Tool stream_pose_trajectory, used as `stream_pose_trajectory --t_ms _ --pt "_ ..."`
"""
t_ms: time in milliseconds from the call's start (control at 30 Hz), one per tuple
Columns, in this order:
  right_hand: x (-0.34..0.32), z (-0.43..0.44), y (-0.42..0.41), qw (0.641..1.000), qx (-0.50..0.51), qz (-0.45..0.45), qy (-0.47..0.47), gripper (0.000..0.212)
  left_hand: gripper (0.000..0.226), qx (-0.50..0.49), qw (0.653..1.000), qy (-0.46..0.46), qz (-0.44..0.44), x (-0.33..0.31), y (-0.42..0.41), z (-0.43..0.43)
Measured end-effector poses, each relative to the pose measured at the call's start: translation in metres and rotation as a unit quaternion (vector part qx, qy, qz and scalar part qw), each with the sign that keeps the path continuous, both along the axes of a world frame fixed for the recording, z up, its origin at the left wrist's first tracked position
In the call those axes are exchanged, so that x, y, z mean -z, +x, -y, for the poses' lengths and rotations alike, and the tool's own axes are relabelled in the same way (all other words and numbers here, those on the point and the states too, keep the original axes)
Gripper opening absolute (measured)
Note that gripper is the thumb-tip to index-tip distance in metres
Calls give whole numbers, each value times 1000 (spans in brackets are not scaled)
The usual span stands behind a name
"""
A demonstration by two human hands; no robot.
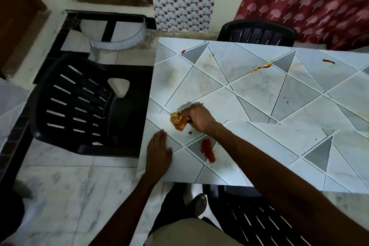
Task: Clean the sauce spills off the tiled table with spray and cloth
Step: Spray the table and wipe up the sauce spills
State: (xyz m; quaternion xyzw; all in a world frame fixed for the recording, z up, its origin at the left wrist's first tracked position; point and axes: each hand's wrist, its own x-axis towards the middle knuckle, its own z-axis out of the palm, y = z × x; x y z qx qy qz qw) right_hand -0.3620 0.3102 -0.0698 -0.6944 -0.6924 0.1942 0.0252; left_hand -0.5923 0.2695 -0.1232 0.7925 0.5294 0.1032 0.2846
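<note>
The right grip [199, 119] is clenched around the crumpled, sauce-stained yellow cloth [178, 123], pressing it onto the white-and-grey tiled surface [259, 94] near its left edge. The left grip [158, 155] is released, fingers flat on the tiles nearby. A big red sauce smear [208, 150] sits near the cloth, with a small red drop [190, 132] between them. Thin red streaks [261, 67] lie well apart, farther back.

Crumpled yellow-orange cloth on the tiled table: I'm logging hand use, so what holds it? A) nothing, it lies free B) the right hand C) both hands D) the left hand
B: the right hand grips the crumpled yellow-orange cloth, while the left hand rests flat on the tiled table.
</note>
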Motion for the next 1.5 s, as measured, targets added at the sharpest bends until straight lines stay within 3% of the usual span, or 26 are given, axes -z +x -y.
stream_pose_trajectory --t_ms 200,400,500,600,733,900,1067,1200,1367,1500 --pt "-9 70 37 998 43 -25 25 32 67 -6 1000 12 -15 -6 7 3" --pt "-16 131 39 991 91 -92 32 36 68 4 1000 9 -19 -4 7 4" --pt "-25 145 43 948 238 -209 24 39 69 26 999 10 -40 -5 6 4" --pt "-37 150 61 891 360 -258 102 44 69 33 997 13 -67 -3 5 7" --pt "-44 164 99 859 444 -222 128 41 69 47 995 24 -79 1 1 14" --pt "-34 190 133 843 515 -132 82 37 66 45 995 38 -77 3 0 24" --pt "-27 193 123 854 512 -78 52 36 68 49 994 36 -89 3 2 27" --pt "-27 186 83 883 461 -70 47 34 69 50 994 39 -93 1 3 29" --pt "-24 185 15 926 356 -116 42 34 70 53 993 22 -102 -1 3 32" --pt "-28 195 4 910 360 -194 62 39 71 61 992 21 -113 -2 1 38"
